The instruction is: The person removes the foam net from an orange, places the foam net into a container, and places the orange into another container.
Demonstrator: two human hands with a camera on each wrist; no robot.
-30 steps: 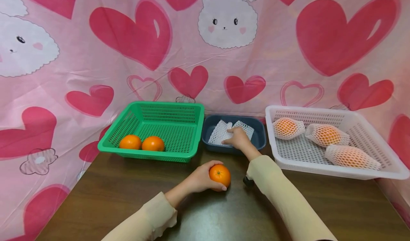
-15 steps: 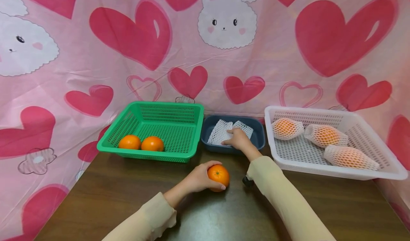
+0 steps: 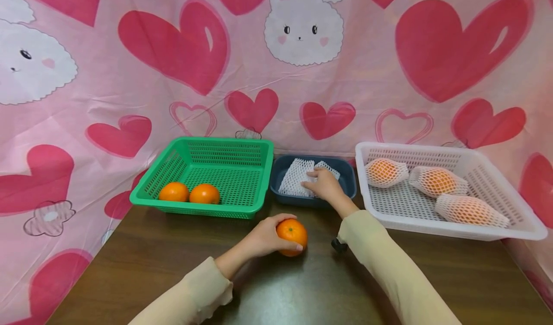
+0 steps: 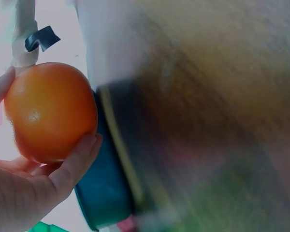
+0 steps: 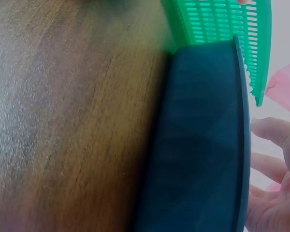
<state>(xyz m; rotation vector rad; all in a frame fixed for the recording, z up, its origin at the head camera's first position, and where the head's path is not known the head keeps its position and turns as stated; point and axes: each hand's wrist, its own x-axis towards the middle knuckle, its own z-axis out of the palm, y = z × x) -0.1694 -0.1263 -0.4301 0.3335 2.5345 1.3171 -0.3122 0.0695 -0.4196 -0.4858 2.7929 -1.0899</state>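
Observation:
My left hand (image 3: 265, 237) grips an orange (image 3: 292, 237) from its left side, low over the table in the head view. The left wrist view shows fingers and thumb spread around the orange (image 4: 53, 113). My right hand (image 3: 327, 186) reaches into a dark blue tray (image 3: 276, 190), its fingers spread over the white foam fruit nets (image 3: 295, 178) lying there. From the right wrist, that hand (image 5: 280, 179) shows beyond the tray's rim (image 5: 244, 145); its fingertips are partly hidden by the tray.
A green basket (image 3: 242, 214) with two oranges (image 3: 204, 194) stands left of the tray. To the right, a white basket (image 3: 410, 226) holds three oranges in foam nets (image 3: 438, 182). Brown tabletop (image 3: 173, 253) lies in front, and a pink heart-print cloth (image 3: 259, 70) hangs behind.
My left hand and its orange have shifted slightly left. The right hand has lifted slightly over the nets, with a slightly different finger pose, and the left net's top edge sits a little higher.

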